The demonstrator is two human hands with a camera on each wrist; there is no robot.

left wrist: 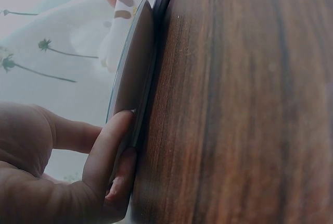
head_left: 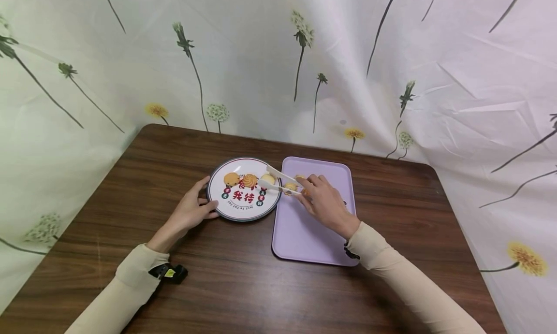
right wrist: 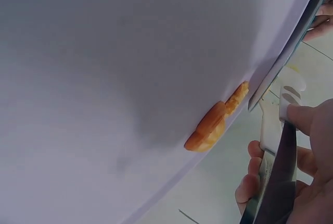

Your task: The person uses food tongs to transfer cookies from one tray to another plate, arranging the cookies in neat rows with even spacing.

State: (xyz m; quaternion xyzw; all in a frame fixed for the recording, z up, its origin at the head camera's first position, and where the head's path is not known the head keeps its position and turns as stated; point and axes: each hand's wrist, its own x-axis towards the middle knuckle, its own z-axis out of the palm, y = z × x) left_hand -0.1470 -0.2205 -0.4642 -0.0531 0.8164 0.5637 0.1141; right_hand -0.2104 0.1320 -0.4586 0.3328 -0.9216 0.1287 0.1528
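On the desk (head_left: 243, 285), the tray (head_left: 304, 239) carries cookies (head_left: 290, 188) in its far half, and the plate (head_left: 256, 213), just left of it, bears two more, with a third cookie (head_left: 269, 178) between the tips of the tongs (head_left: 283, 175) at its right side. The left hand (head_left: 191, 208) has its fingers bent around the plate's rim; the right hand (head_left: 326, 203), over the tray, has its fingers closed about the tongs.

1. Place: screened tabletop corner; whether home or studio cannot be determined.
2. Backdrop: creased dandelion-print curtain (head_left: 256, 58), beyond and either side of the grip of the right hand (head_left: 324, 202).
3. Furniture: wood-grain table (head_left: 235, 285), below the grip.
4. Tableware: lettered plate (head_left: 245, 164) left of the grip; lilac tray (head_left: 300, 235) beneath it.
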